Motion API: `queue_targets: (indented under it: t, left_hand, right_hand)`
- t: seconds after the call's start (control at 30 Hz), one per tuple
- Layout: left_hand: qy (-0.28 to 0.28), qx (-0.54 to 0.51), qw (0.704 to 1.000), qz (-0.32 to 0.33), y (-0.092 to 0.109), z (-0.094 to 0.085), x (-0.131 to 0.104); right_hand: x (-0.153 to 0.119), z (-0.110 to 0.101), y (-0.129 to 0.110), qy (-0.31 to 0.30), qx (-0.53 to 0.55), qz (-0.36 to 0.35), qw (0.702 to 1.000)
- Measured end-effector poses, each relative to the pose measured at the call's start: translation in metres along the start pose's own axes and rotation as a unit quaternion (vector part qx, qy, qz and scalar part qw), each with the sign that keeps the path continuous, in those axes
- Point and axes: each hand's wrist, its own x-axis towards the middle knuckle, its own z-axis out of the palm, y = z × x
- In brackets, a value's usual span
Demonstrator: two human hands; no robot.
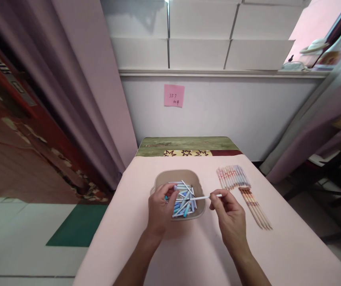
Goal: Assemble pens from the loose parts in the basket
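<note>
Pinching a slim white stick (199, 198), its tip over the beige tub (178, 175) of bluish pieces (185, 211), the right hand (230, 216) is apart from the left hand (160, 208), which grips a pale blue piece (175, 187) above the tub.

The left forearm (140, 256) and right forearm (247, 260) are slanting inward. The left hand (160, 206) is curving its fingers toward its thumb; the right hand (230, 216) is pinching with thumb and forefinger.
</note>
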Motion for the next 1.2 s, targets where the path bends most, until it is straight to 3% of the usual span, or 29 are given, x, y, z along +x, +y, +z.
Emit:
queue_targets:
  t: [0.13,0.23,0.43,0.6,0.7,0.9,1.07,1.2]
  left_hand:
    - [0.017,-0.122,0.988,-0.090,-0.001,-0.005,0.007]
    - [0.010,-0.155,0.982,-0.109,0.001,-0.005,0.006]
    - [-0.004,-0.056,0.998,-0.041,0.006,0.002,-0.004]
    - [-0.013,0.023,0.998,0.063,0.003,0.005,-0.006]
    - [-0.013,0.038,0.995,0.092,0.002,0.005,-0.006]
    - [-0.018,0.032,0.995,0.097,0.002,0.005,-0.007]
    - [-0.017,0.038,0.994,0.104,0.000,0.005,-0.007]
    - [-0.019,0.052,0.992,0.115,-0.003,0.005,-0.007]
  right_hand:
    - [-0.001,0.001,0.005,0.005,0.052,0.015,0.999]
    - [0.000,0.004,0.007,0.010,0.059,0.015,0.998]
    - [0.003,0.015,-0.005,0.010,-0.013,-0.061,0.998]
    - [0.000,0.027,-0.018,0.028,-0.082,-0.169,0.982]
    - [-0.002,0.032,-0.018,0.022,-0.107,-0.206,0.972]
    - [-0.002,0.033,-0.016,0.013,-0.135,-0.217,0.967]
    - [0.000,0.031,-0.020,0.049,-0.114,-0.215,0.969]
    - [0.001,0.032,-0.020,0.032,-0.123,-0.208,0.970]
